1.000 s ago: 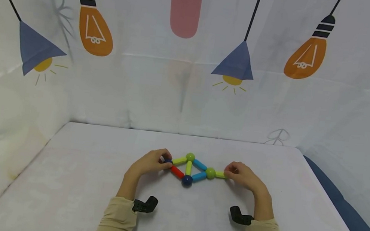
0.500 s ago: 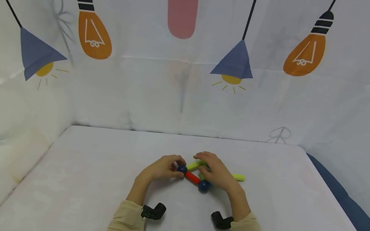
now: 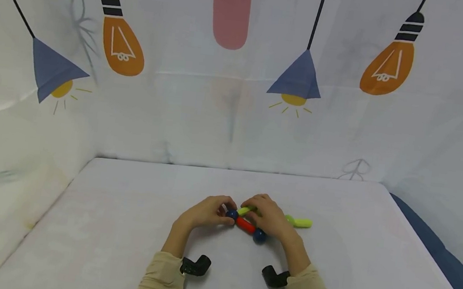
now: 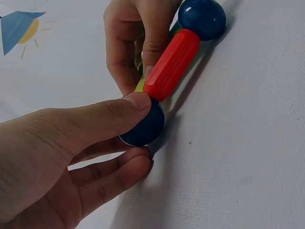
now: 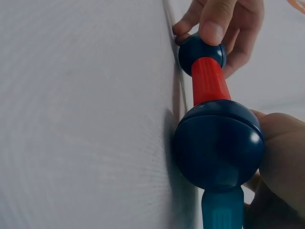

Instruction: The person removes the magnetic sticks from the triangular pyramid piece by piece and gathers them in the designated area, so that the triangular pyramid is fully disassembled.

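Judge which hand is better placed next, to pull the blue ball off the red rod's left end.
Left, probably: the left hand pinches that blue ball, while the right hand is farther along, at the green rod.

The left hand [image 3: 206,211] curls in a pinch — the right hand [image 3: 268,215], likewise curled, near it.

Creased beige sleeves [image 3: 161,276] are worn with two black, elbow-shaped wrist cameras [image 3: 198,266].
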A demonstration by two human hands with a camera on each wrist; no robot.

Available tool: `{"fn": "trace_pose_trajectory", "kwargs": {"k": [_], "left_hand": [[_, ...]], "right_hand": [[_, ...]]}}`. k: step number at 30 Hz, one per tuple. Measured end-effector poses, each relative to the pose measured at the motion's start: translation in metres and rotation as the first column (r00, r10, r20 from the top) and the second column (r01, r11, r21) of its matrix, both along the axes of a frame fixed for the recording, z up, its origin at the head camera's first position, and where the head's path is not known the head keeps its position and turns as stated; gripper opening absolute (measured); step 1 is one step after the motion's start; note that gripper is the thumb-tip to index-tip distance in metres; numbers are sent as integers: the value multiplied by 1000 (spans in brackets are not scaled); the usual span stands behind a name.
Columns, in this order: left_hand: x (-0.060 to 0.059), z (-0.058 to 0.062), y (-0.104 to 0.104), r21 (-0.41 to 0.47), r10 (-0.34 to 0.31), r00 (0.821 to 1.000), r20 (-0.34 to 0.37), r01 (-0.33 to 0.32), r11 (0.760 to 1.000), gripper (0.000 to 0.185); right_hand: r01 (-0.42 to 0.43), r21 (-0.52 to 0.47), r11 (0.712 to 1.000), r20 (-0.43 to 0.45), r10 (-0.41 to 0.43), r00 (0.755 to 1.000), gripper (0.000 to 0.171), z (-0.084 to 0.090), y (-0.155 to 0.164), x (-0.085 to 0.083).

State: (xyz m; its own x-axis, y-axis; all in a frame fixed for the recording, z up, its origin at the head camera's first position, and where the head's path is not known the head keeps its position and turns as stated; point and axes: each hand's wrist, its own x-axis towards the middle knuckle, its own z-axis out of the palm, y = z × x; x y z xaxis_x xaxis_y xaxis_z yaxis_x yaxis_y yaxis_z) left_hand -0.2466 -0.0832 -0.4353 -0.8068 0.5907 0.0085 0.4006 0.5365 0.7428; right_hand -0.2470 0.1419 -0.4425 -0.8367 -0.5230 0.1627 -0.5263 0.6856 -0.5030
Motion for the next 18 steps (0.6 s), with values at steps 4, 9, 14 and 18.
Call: {"fn": "trace_pose_trajectory", "kwargs": {"k": [4,9,14,18], "left_hand": [[0,-1,-1,-4,6,1000,8,-6,1000,31],[1,1,-2,-3,4,1000,20,-4,1000,32],[2,2,-3,-18,0,999,33,0,1000,30],[2,3,-2,-44,-4,998,64,7,999,28]], "right_hand": [[15,7,1000,6,-15,1000,22,-1,-1,0],[19,0,1000,14,-19,1000,22,2,-4,3],[26,-8,1000,10,-26,1000,21,2,-5,4],[69,-21,997,-4,-69,998,20,1,-3,4]]}}
